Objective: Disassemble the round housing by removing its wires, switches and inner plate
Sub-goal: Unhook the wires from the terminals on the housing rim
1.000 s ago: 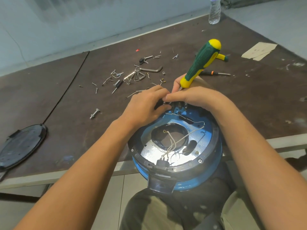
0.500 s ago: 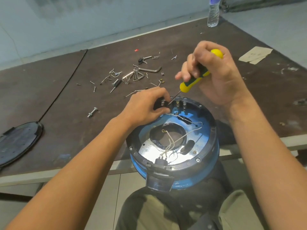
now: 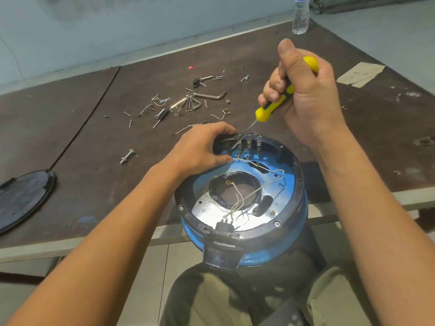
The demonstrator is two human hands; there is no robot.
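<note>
Dark worktable, upper centre strewn with loose screws and hex keys. Lower centre, at the near edge: round housing, open side up, white wires looping over its inner plate. Left hand gripping the far-left rim. Right hand clenched round a yellow screwdriver, tip down among the switch terminals.

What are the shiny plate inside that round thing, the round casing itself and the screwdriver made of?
The inner plate looks like bare polished metal: it throws a mirror-bright glare. The round housing seems moulded plastic: a matt dark rim over a glossy blue wall. The screwdriver has a yellow and green handle, probably plastic or rubber, and a thin shiny metal shaft.
</note>
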